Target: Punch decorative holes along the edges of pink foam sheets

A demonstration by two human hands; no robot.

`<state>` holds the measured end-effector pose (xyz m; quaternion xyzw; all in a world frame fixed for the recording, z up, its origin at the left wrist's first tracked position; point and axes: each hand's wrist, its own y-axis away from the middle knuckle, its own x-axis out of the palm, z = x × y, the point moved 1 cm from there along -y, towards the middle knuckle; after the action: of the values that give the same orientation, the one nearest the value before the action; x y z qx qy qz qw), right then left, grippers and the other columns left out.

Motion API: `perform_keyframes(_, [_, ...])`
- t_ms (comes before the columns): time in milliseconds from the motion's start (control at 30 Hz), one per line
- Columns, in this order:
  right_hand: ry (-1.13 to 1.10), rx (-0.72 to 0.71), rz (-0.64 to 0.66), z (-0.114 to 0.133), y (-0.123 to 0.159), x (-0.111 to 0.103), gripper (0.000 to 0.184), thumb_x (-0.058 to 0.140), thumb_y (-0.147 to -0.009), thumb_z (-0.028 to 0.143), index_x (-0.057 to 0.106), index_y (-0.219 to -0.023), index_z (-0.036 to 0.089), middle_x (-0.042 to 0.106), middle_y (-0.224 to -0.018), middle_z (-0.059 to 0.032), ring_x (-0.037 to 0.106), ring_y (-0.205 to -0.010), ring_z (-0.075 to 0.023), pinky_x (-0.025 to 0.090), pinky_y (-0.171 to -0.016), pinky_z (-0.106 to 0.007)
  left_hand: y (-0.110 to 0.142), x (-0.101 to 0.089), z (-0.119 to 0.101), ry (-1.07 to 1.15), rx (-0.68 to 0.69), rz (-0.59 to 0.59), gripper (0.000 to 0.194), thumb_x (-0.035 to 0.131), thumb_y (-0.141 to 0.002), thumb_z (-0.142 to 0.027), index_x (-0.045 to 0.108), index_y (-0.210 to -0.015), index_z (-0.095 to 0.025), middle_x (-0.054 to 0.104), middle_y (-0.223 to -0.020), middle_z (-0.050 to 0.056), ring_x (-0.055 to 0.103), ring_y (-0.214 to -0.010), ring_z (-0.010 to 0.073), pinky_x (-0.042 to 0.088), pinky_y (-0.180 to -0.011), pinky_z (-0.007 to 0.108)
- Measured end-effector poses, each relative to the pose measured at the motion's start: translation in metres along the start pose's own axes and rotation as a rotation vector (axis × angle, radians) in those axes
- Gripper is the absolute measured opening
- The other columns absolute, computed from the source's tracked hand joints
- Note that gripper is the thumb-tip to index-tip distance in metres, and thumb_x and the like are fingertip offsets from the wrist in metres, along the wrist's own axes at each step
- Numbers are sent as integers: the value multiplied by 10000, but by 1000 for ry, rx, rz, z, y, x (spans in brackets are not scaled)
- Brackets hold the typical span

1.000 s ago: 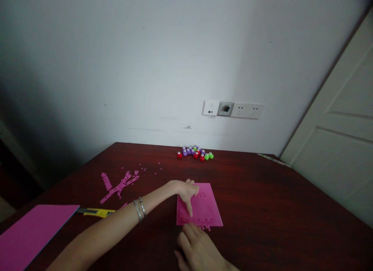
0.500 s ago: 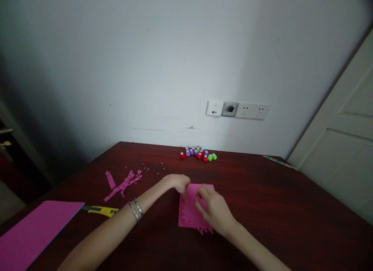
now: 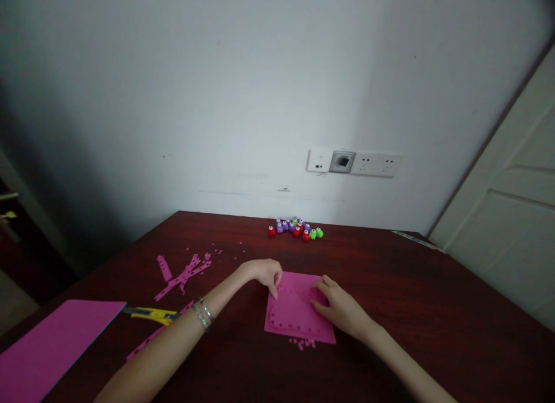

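Note:
Two pink sheets, apparently craft foam, lie stacked on the table before me. The upper punched sheet point(image 3: 297, 310) has a row of small holes along its left and lower edges; the plain lower sheet point(image 3: 327, 337) sticks out around it. At the upper left edge my left hand point(image 3: 266, 273) presses its thumb on the sheets, fingers curled. My right hand point(image 3: 340, 306) rests at the right edge, thumb and fingers apart on the pink surface; I cannot tell if its other fingers go beneath. Small punched-out pink bits point(image 3: 302, 344) lie just below the sheets.
Several red, purple and green craft punches point(image 3: 297, 229) stand at the back by the wall. Left are perforated pink strips point(image 3: 182, 277), a yellow box cutter point(image 3: 154, 315) and a large pink sheet point(image 3: 60, 339). The cutter lies close to my left forearm.
My right hand has moved right, off the sheet's middle to its right edge, uncovering the punched sheet. The lower sheet's right corner now shows. My left hand stays at the upper left.

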<state>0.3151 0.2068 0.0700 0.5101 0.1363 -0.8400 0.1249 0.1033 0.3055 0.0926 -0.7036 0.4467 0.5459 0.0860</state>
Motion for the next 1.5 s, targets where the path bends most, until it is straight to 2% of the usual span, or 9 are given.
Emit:
perform_keyframes(200, [104,31,-43,5,8,4,282,460,-807,304,585,-1024,174,520,-1018,-112,515,-954,-247,444,-815,-353,-3,-1,0,33,15,17,290,796,-489,-339,608,-630,-169,620,-645,-31,535,-578,108,372,-552,205])
perform_keyframes(333, [-17,3,-111,-3,8,3,261,479,-796,310,603,-990,187,553,-990,-93,531,-929,-236,447,-818,-354,1,-4,2,68,12,3,303,794,-477,-331,624,-668,-167,625,-668,-20,540,-590,115,380,-562,211])
perform_keyframes(567, [-295,222,-236,-47,-1,-10,357,477,-774,274,558,-1093,134,600,-1061,-121,598,-895,-216,473,-807,-349,5,-9,29,288,-114,-356,348,581,-716,-357,613,-957,-108,639,-897,84,585,-761,155,425,-659,236])
perform_keyframes(700, [-311,167,-133,-43,-7,-5,645,663,-642,386,482,-1223,173,521,-1219,-104,515,-1081,-247,443,-874,-353,1,-2,19,180,-29,-273,609,670,-582,-495,575,-1062,-133,581,-1041,109,545,-914,217,417,-762,281])
perform_keyframes(900, [-111,178,7,-24,-19,4,1054,766,-454,472,322,-1351,141,413,-1256,-141,360,-1174,-305,320,-969,-395,-10,2,-3,-53,-124,-172,928,754,-338,-545,500,-1117,-109,521,-1079,175,472,-971,336,404,-722,348])
perform_keyframes(1133, [-87,303,-18,-28,-20,14,1152,765,-441,444,224,-1375,43,380,-1236,-205,363,-1156,-350,319,-945,-429,-18,-2,8,146,-121,-164,447,779,-331,-464,567,-573,-155,516,-567,-19,479,-616,161,340,-584,245])
perform_keyframes(1267, [-137,353,-127,-29,-16,18,1184,776,-426,388,173,-1384,40,369,-1273,-237,337,-1198,-380,292,-966,-467,-9,-8,9,418,67,-193,393,749,-452,-447,570,-626,-144,498,-561,-59,429,-545,91,304,-526,204])
perform_keyframes(1400, [-586,276,-270,-28,-11,18,1130,755,-501,326,91,-1403,175,513,-1217,-137,522,-1080,-273,407,-906,-418,2,-15,5,606,177,-313,352,733,-532,-394,579,-707,-130,531,-607,-45,461,-556,87,322,-521,197])
perform_keyframes(1500, [-937,186,-256,-26,-12,14,793,735,-560,366,417,-1257,160,660,-1000,-93,636,-872,-240,512,-755,-374,4,-17,2,724,200,-415,337,745,-537,-348,577,-721,-121,560,-640,-33,500,-587,96,365,-554,206])
